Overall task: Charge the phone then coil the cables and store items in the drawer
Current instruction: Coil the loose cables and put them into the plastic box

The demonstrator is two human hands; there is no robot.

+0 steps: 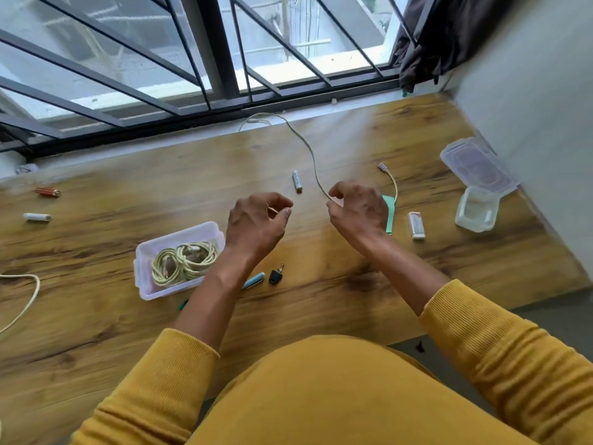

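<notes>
A pale braided cable (309, 149) runs from the window sill across the wooden table (96, 239) to my right hand (356, 210), which pinches it; its plug end (382, 167) curves out to the right of that hand. My left hand (256, 223) hovers beside it with fingers curled, thumb and forefinger close together; whether it holds the cable I cannot tell. Below the left hand, a clear plastic box (144, 261) holds two coiled pale cables (184, 261). No phone or drawer is in view.
Batteries lie scattered: one white (297, 180) near the hands, one white (37, 216) and one orange (48, 191) far left. A white lighter (416, 224), green paper (390, 216), black key (276, 276), blue pen (255, 280), empty container (476, 211), lid (475, 163) and another cable (29, 300) lie around.
</notes>
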